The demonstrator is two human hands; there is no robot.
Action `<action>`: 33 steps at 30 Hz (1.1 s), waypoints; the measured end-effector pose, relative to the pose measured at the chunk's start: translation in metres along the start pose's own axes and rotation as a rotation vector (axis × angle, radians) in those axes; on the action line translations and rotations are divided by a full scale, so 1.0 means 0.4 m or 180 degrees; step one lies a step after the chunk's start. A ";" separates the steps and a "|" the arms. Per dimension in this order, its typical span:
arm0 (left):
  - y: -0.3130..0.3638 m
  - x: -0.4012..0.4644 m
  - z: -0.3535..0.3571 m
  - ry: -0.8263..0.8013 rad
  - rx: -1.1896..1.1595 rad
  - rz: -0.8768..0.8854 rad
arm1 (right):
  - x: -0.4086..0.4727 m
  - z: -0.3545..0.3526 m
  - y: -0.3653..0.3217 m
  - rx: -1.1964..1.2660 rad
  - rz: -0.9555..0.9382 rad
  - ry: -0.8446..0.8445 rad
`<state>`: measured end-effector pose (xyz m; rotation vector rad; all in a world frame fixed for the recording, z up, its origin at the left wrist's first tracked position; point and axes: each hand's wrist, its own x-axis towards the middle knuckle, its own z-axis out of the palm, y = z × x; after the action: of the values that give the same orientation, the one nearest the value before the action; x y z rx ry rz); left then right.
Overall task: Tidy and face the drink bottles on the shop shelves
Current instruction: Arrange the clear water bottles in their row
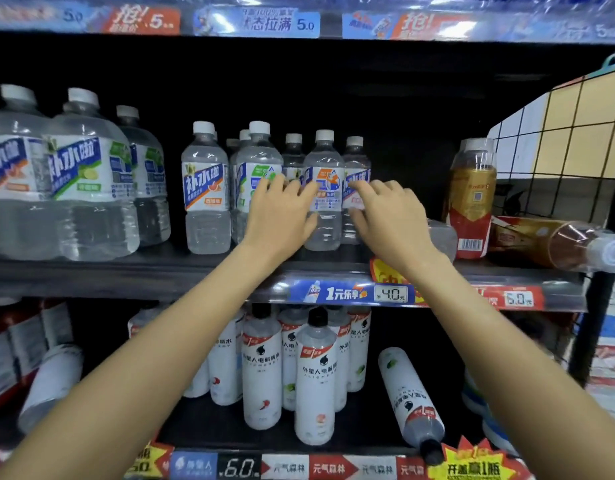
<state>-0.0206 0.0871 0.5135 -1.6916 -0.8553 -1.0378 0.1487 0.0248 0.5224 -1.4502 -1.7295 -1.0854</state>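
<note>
Middle shelf [160, 271]: cluster of small clear water bottles standing upright at centre. Left hand [282, 213] reaches in, fingers spread and loosely extended against the green-label bottle [256, 174]; no closed grasp visible. Right hand [385, 216], fingers relaxed, fingertips touching the orange-label bottle [325, 188] and its right neighbour [356, 181]. Large jugs [87, 174] stand left. A gold-label bottle [472, 199] stands right, another [555, 240] lies toppled beside it. Lower shelf: white bottle [410, 400] lying down.

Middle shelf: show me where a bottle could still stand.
Bare shelf shows between the big jugs and the small bottles, and behind the right hand, left of the gold-red bottle. Crowded where both hands reach; the left hand covers that cluster.
</note>
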 end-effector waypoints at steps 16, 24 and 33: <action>0.070 -0.795 -0.251 -0.0313 -0.2578 -0.0546 | -0.753 0.071 -0.420 0.1315 -0.0371 0.0124; 0.198 -1.131 -0.186 -0.3016 -0.2699 -0.1753 | -1.064 0.250 -0.457 0.1367 0.0206 -0.2070; 0.259 -1.368 0.150 -0.2753 -0.3039 -0.2307 | -1.147 0.624 -0.401 0.1502 0.0790 -0.2036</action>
<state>-0.1313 0.0660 -0.0351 -2.8413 -1.8060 -1.2909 0.0934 0.0238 -0.0211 -1.7300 -1.9660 -0.0476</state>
